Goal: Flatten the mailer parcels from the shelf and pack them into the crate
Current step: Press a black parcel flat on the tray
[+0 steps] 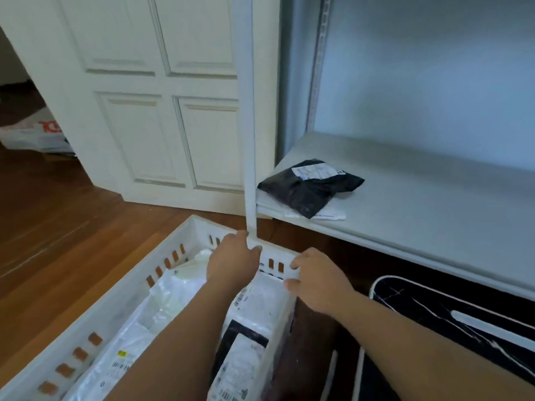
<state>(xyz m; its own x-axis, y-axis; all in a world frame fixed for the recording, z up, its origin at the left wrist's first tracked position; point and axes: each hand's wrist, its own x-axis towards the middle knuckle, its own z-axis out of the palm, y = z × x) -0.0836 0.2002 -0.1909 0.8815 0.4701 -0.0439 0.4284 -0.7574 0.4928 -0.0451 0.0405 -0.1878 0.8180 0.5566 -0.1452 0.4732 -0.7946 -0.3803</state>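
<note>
**Both hands on the crate's far rim, one dark mailer on the shelf**

Nearest, two bare forearms reaching forward over a white plastic crate point(86, 322) on the wooden floor point(58, 215). Slotted walls, rectangular, long, with rows of small upright openings showing the brown boards behind. Inside, flat mailer parcels point(162, 311): crinkled, glossy white and translucent poly bags, printed barcode labels, one yellow sticker, a black-and-white mailer point(243, 342) along the right-hand wall. To the right of the crate, a black rug point(451, 322) with thin white lines and a white border.

Farther on, left hand point(233, 260) curled over the far end rim, thumb and fingers point(256, 248) gripping the edge right at the foot of a white upright post point(249, 117). Right hand point(317, 280) beside it, fingers bent over the same rim at the far right corner, thumb inside the wall.

Beyond, a pale, smooth shelf point(419, 204), low and deep. On its left front corner, a black poly mailer point(309, 186), puffy and wrinkled, white address label on top, lying across a flat white parcel point(333, 216) that peeks out beneath.

Farthest, a cream panelled door point(150, 96), and at the left edge a white bag point(31, 134) with red print on the floor.
</note>
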